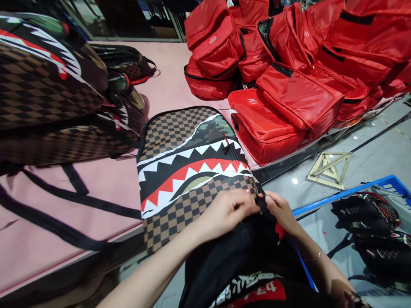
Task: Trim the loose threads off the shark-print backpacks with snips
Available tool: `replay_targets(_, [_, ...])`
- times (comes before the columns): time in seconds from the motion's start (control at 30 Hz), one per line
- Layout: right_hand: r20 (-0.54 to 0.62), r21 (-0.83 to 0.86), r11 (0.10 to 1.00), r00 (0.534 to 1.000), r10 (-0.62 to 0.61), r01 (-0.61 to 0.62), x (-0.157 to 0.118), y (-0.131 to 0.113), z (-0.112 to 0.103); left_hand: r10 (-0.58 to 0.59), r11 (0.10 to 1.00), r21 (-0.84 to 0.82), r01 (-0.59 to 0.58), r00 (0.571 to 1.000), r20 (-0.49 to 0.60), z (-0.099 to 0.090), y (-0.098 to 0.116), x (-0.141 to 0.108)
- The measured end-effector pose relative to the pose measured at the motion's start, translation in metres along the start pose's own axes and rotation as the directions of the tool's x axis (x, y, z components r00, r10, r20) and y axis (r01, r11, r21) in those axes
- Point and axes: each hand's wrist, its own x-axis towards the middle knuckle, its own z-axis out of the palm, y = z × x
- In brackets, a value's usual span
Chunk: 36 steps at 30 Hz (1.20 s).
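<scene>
A brown-and-black checkered backpack [183,218] with a shark-mouth print lies in front of me, partly over the edge of the pink table. My left hand [233,209] is closed at its lower right corner, thumb and fingers pinching the black edge. Close beside it, my right hand [278,208] is also pinched on that black edge, where a small metallic glint shows. Whether a zipper pull is between the right fingertips is too small to tell. A small red piece hangs below my right hand.
Checkered shark-print backpacks [48,94] are piled at the left, their black straps [61,222] trailing over the pink table [109,182]. Red bags [266,124] are heaped at the back right. On the right, a blue crate [340,196] holds dark checkered bags [366,214], near a cream metal frame [330,171].
</scene>
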Motion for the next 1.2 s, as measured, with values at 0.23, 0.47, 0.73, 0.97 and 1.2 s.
replay_targets(0.23, [0.142,0.093,0.995,0.99,0.007,-0.02,0.037,-0.001,-0.029,-0.017,0.99,0.132,0.044,0.98,-0.198,0.004,-0.024,-0.044])
replay_targets(0.47, [0.278,0.034,0.999,0.959,-0.048,0.04,0.063,-0.003,-0.037,-0.117,0.85,0.346,0.397,0.783,-0.611,0.01,-0.051,-0.032])
replay_targets(0.73, [0.416,-0.031,0.992,0.904,-0.097,0.12,0.075,-0.02,-0.044,-0.106,0.88,0.318,0.354,0.797,-0.595,0.015,-0.051,-0.03])
replay_targets(0.97, [0.468,-0.049,0.99,0.878,-0.095,0.133,0.085,-0.023,-0.041,-0.049,0.896,0.327,0.301,0.798,-0.601,0.017,-0.055,-0.032])
replay_targets(1.2, [0.458,-0.097,0.97,0.875,-0.154,0.221,0.094,-0.018,-0.042,-0.012,0.921,0.29,0.261,0.762,-0.648,0.016,-0.062,-0.034])
